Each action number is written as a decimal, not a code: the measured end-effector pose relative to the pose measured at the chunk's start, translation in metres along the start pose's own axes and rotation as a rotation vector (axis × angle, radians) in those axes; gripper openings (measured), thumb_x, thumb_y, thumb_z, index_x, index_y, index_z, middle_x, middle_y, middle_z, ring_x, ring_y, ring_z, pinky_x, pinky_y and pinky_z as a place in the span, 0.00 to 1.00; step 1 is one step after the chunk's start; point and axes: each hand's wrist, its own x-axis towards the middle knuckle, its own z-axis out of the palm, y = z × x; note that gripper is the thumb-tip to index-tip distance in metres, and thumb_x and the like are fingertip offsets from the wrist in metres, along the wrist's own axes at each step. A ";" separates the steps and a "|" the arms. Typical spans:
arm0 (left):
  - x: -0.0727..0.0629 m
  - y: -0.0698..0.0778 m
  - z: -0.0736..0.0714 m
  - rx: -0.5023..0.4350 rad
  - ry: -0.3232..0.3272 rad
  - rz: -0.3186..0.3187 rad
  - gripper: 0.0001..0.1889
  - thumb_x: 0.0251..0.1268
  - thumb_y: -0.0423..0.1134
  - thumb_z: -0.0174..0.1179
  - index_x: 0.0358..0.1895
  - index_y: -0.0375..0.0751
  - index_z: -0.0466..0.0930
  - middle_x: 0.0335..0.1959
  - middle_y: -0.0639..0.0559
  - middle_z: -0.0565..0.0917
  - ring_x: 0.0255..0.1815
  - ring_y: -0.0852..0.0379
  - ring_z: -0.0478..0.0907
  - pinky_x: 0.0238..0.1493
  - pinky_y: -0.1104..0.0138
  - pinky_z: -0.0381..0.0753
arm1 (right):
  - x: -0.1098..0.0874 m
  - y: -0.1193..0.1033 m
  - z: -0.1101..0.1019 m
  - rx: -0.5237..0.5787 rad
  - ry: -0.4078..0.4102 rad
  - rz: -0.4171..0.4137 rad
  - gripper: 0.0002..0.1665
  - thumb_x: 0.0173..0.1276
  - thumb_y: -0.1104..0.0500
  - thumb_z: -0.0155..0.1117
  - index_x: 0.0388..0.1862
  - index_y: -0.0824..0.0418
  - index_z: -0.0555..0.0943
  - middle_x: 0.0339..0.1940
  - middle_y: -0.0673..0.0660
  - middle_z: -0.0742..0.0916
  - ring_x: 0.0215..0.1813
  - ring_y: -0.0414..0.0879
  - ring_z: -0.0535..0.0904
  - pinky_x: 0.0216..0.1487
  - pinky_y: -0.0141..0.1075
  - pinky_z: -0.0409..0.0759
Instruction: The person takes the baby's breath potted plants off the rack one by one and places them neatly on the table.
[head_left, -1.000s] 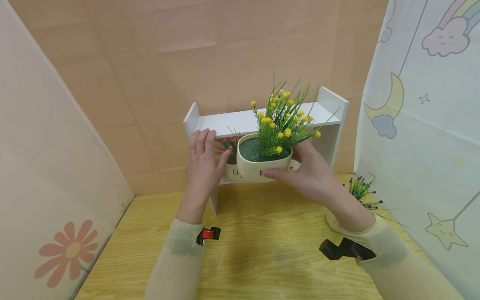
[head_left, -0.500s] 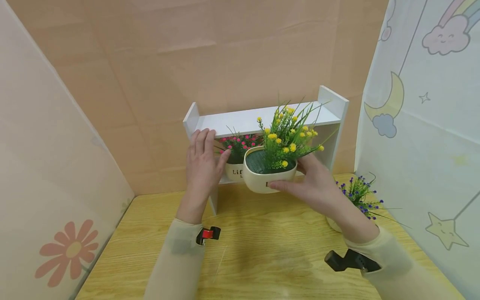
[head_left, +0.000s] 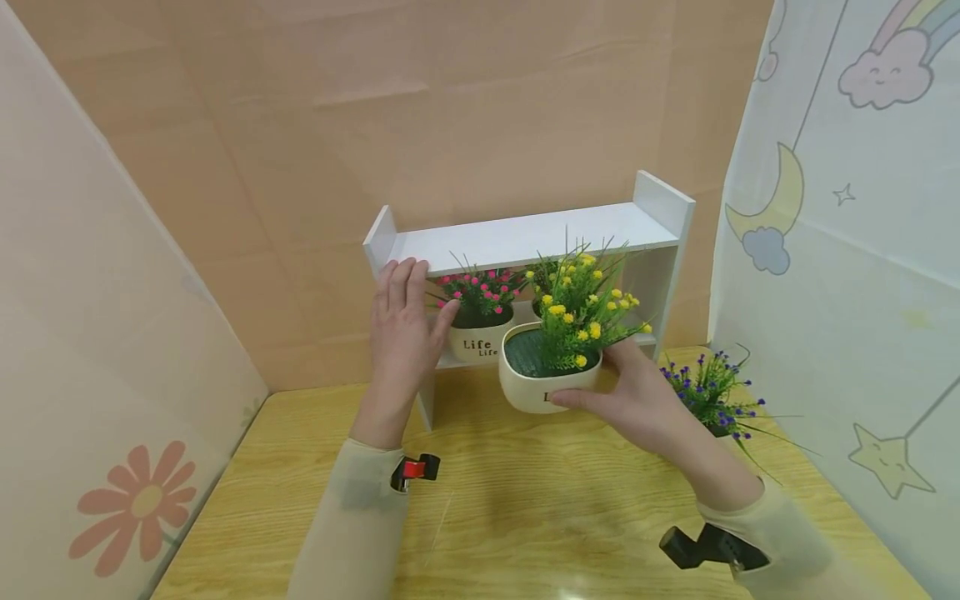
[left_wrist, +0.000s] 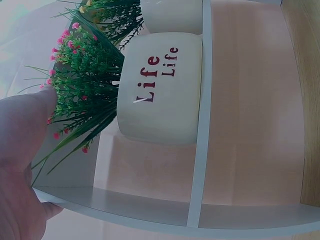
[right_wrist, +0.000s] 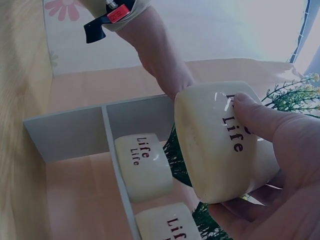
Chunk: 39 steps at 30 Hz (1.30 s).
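My right hand (head_left: 637, 400) holds a cream pot (head_left: 536, 390) of yellow flowers (head_left: 592, 308) in front of the white shelf (head_left: 517, 239), thumb on the lettered front and fingers behind. The pot hangs over the table, slightly tilted. My left hand (head_left: 405, 333) grips the shelf's left end, its thumb on the inner side. Just right of it, a "Life" pot (left_wrist: 160, 90) of pink flowers (head_left: 480, 287) stands on the shelf's lower board. Beside that is another cream pot (right_wrist: 167, 222), mostly hidden in the head view by the held one.
A plant with purple flowers (head_left: 712, 387) stands on the wooden table (head_left: 495, 517) at the right, its pot hidden behind my right forearm. A tan backdrop (head_left: 300, 208) is behind the shelf, and printed cloth walls (head_left: 847, 275) flank the table.
My right hand has moved the yellow-flower pot down, slightly right and away from the shelf, uncovering more of the pink-flower pot. My left hand has stayed at the shelf's left end.
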 end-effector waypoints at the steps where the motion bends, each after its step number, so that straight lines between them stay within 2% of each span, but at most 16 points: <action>1: 0.000 0.000 0.000 -0.001 0.000 -0.001 0.37 0.84 0.53 0.64 0.83 0.37 0.61 0.83 0.40 0.62 0.89 0.40 0.48 0.89 0.52 0.47 | -0.001 0.002 0.000 0.000 -0.003 0.000 0.56 0.64 0.42 0.88 0.85 0.48 0.69 0.75 0.55 0.82 0.77 0.57 0.75 0.80 0.65 0.66; 6: 0.000 -0.001 0.001 -0.010 0.002 -0.006 0.37 0.84 0.53 0.65 0.83 0.38 0.61 0.83 0.41 0.62 0.89 0.40 0.48 0.88 0.49 0.52 | -0.004 0.015 0.003 0.023 -0.001 -0.045 0.55 0.63 0.45 0.88 0.85 0.45 0.70 0.77 0.52 0.81 0.80 0.55 0.73 0.82 0.65 0.64; 10: 0.001 0.000 0.001 -0.011 -0.001 -0.007 0.38 0.84 0.53 0.65 0.83 0.38 0.61 0.83 0.41 0.62 0.89 0.40 0.48 0.88 0.48 0.53 | -0.006 0.024 0.004 0.027 -0.002 -0.067 0.55 0.63 0.46 0.89 0.84 0.47 0.71 0.76 0.53 0.82 0.79 0.56 0.73 0.82 0.65 0.63; 17: 0.000 0.001 -0.001 -0.011 -0.015 -0.018 0.38 0.84 0.53 0.64 0.83 0.38 0.60 0.83 0.42 0.61 0.89 0.41 0.47 0.88 0.48 0.51 | -0.011 0.041 0.009 0.049 -0.007 -0.094 0.55 0.63 0.52 0.89 0.85 0.49 0.70 0.76 0.54 0.81 0.78 0.58 0.75 0.79 0.65 0.69; 25: 0.001 0.001 0.000 -0.009 -0.024 -0.026 0.38 0.84 0.54 0.63 0.84 0.39 0.59 0.84 0.42 0.60 0.89 0.41 0.46 0.89 0.49 0.50 | -0.019 0.057 0.012 0.035 -0.036 -0.029 0.54 0.66 0.49 0.87 0.86 0.48 0.69 0.75 0.55 0.82 0.78 0.62 0.76 0.76 0.69 0.72; 30: 0.001 0.001 0.001 -0.003 -0.022 -0.022 0.38 0.84 0.54 0.63 0.84 0.38 0.59 0.83 0.42 0.60 0.89 0.41 0.46 0.89 0.50 0.49 | -0.023 0.066 0.013 0.042 -0.048 -0.028 0.53 0.67 0.50 0.87 0.85 0.48 0.68 0.76 0.55 0.81 0.77 0.62 0.76 0.75 0.70 0.72; 39: 0.002 0.000 0.001 -0.004 -0.020 -0.009 0.38 0.84 0.54 0.63 0.83 0.37 0.60 0.83 0.41 0.60 0.89 0.39 0.47 0.89 0.50 0.48 | -0.028 0.088 0.016 0.021 -0.049 0.011 0.53 0.66 0.48 0.87 0.84 0.55 0.69 0.73 0.58 0.83 0.76 0.64 0.77 0.76 0.71 0.70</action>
